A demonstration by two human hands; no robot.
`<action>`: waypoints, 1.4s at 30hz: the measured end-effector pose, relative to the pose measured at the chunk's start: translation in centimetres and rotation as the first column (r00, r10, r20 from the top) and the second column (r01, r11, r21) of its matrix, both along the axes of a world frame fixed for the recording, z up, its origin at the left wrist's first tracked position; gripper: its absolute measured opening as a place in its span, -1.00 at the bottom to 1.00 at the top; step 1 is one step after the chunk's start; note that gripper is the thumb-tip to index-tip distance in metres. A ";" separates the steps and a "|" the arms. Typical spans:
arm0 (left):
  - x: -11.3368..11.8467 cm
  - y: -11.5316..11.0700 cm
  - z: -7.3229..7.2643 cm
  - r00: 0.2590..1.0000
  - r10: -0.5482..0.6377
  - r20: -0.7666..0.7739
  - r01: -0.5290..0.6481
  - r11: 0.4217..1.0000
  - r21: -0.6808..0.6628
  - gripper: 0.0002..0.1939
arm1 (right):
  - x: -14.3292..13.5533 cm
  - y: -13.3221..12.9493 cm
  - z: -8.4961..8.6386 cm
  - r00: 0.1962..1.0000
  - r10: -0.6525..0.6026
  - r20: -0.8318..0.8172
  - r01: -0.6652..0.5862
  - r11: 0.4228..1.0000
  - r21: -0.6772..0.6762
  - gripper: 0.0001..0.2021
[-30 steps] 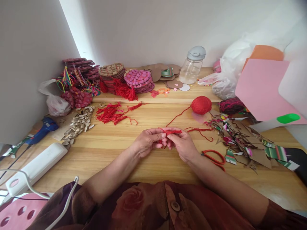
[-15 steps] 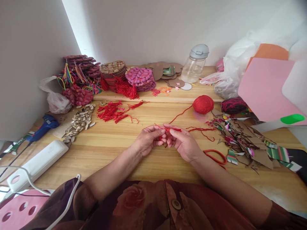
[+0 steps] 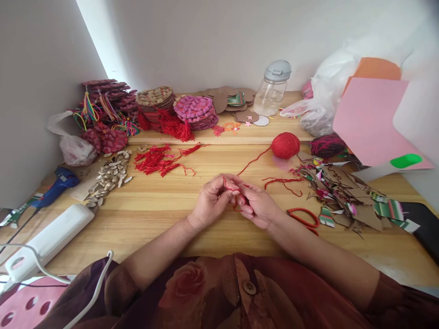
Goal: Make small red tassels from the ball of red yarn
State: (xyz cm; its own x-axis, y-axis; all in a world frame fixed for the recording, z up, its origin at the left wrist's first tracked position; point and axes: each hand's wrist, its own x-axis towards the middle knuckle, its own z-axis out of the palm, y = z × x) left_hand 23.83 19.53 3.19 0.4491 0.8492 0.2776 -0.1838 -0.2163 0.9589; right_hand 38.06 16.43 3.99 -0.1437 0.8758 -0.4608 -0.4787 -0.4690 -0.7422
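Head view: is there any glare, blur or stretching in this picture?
Head view: bright strip at upper left, beside the wall; pale glare on the table, lower right; shapes stretched towards the edges; red yarn at the left hand slightly soft.

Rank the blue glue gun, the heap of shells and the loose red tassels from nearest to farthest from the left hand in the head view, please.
1. Red tassels: beyond the left hand, somewhat left.
2. Heap of shells: farther left.
3. Blue glue gun: far left, past the shells.
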 end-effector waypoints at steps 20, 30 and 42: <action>-0.4 0.9 -0.2 0.960 -0.129 -0.249 0.028 0.928 -0.371 -0.80 | 1.9 0.1 1.0 0.603 -0.123 0.789 -0.352 0.846 0.401 -0.77; -0.5 1.2 0.0 0.953 -0.154 -0.259 0.036 0.912 -0.410 -0.73 | 2.1 0.6 -0.3 0.700 -0.118 0.704 -0.283 0.860 0.425 -0.76; -0.6 0.8 0.9 0.930 -0.362 -0.067 0.197 0.644 -0.739 -0.75 | 2.2 0.3 0.3 0.420 -0.364 0.831 -0.349 0.781 0.518 -0.79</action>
State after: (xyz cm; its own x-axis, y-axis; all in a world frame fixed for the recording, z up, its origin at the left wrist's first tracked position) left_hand 23.22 20.36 4.10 0.6713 0.5718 -0.4716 0.0841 0.5733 0.8150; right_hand 40.24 16.76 4.28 0.0202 0.9701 0.2418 0.5846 0.1847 -0.7900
